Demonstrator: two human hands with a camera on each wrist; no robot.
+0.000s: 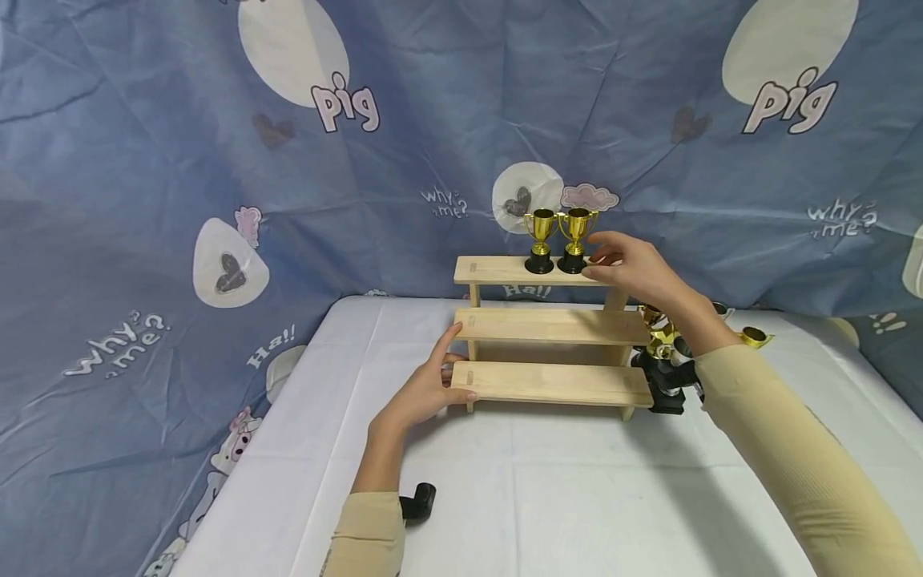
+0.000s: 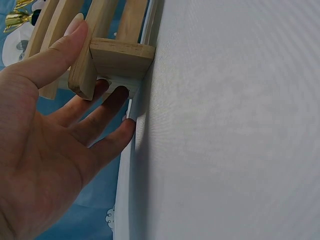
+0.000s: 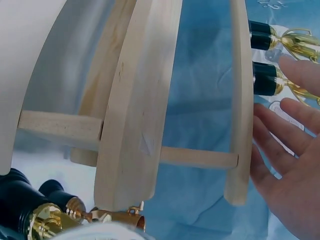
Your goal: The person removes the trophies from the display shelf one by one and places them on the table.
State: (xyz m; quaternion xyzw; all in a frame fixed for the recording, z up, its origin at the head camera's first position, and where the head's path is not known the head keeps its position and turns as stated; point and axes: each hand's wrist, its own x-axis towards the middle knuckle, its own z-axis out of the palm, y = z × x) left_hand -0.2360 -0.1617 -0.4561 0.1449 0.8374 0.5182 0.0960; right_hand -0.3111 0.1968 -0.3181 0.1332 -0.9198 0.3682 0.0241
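Observation:
A three-tier wooden stand (image 1: 551, 324) stands on the table. My left hand (image 1: 421, 389) grips the left end of its lowest tier, thumb on the front edge and fingers behind. In the left wrist view, that thumb (image 2: 75, 37) lies against the wood. Two small gold trophies with black bases stand upright on the top tier: a left trophy (image 1: 540, 240) and a right trophy (image 1: 575, 240). Beside the right one is my right hand (image 1: 638, 268), its fingers loosely spread. In the right wrist view, the fingers (image 3: 282, 127) are near the top tier's edge, holding nothing.
Several more trophies (image 1: 659, 344) are grouped at the stand's right, partly hidden by my right forearm. A gold cup (image 1: 753, 336) shows past that arm. White cloth (image 1: 562, 489) covers the table, and a blue printed curtain (image 1: 433, 104) hangs behind.

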